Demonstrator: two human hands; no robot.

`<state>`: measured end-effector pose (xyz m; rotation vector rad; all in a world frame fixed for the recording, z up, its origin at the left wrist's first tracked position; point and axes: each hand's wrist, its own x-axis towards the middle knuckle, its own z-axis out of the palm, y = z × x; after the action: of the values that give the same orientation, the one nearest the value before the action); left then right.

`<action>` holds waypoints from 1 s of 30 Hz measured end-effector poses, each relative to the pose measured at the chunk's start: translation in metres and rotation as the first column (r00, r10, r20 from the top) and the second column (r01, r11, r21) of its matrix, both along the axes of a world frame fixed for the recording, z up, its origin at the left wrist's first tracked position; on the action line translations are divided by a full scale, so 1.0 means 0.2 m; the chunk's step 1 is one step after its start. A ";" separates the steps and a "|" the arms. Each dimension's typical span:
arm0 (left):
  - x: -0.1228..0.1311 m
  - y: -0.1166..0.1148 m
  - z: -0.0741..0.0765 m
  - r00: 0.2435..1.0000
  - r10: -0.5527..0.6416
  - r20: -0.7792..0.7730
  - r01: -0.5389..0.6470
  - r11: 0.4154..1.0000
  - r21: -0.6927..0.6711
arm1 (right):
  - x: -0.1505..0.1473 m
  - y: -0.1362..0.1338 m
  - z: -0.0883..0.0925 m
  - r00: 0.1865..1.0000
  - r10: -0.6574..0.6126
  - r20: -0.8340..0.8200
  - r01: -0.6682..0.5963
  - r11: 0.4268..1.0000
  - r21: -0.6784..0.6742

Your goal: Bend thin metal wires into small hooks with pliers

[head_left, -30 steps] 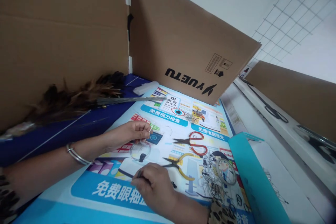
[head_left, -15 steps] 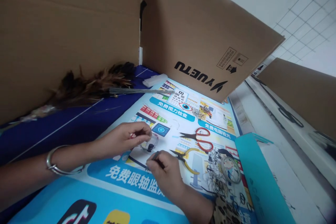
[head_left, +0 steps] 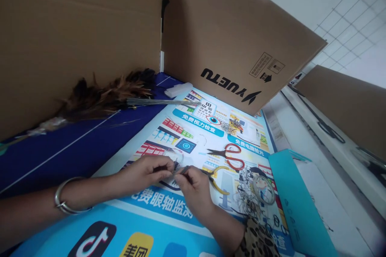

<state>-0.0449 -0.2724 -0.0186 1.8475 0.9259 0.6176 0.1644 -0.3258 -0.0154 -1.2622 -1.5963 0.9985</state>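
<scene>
My left hand (head_left: 158, 169), with a silver bangle at the wrist, is closed in a pinch; what its fingertips hold is too small to make out. Close beside it, my right hand (head_left: 194, 186) is shut on a small dark grey thing (head_left: 182, 170), mostly hidden by the fingers. The fingertips of both hands almost meet over the printed sheet. Just beyond them lies a thin clear ring of wire (head_left: 180, 154). Yellow-handled pliers (head_left: 222, 186) rest partly behind my right hand, and scissors with red handles (head_left: 233, 157) lie farther back.
To the right are a tangled heap of thin wire pieces (head_left: 249, 196), a wire coil (head_left: 265, 190) and a teal box (head_left: 297, 204). A bundle of straight wires (head_left: 163, 103) and brown feathers (head_left: 105, 96) lie at the back left. Cardboard panels (head_left: 235, 36) stand behind.
My left hand has moved down toward me, and my right hand has come slightly up and right. The fingertips are now closer together. The tools have stayed put.
</scene>
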 end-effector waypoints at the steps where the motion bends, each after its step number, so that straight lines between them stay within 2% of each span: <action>1: 0.01 -0.02 0.00 1.000 -0.011 0.002 0.011 1.000 -0.001 | 0.00 0.00 0.00 1.000 -0.010 -0.018 0.010 1.000 0.016; 5: 0.04 -0.07 -0.01 1.000 -0.003 -0.010 0.003 0.999 0.041 | 0.00 0.01 0.00 0.998 -0.017 -0.056 0.018 1.000 0.020; 11: 0.02 -0.06 -0.05 0.999 0.016 -0.040 -0.012 0.996 0.086 | 0.00 0.01 -0.01 0.998 -0.011 0.065 0.007 0.998 0.058; 18: 0.02 -0.07 -0.08 0.999 0.029 -0.045 -0.019 0.979 0.201 | 0.01 0.00 -0.03 0.989 0.005 0.150 -0.023 0.993 0.116; 25: 0.00 -0.08 -0.10 0.998 0.050 -0.040 -0.035 0.949 0.314 | 0.00 0.00 -0.02 0.990 0.010 0.138 -0.031 0.987 0.155; 30: -0.01 -0.06 -0.11 0.994 0.080 -0.073 -0.051 0.940 0.337 | 0.00 0.00 -0.02 0.990 0.021 0.139 -0.040 0.990 0.135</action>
<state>-0.0470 -0.2834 -0.0412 2.1663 0.9888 0.7804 0.1642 -0.3265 -0.0195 -1.2364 -1.7637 0.8198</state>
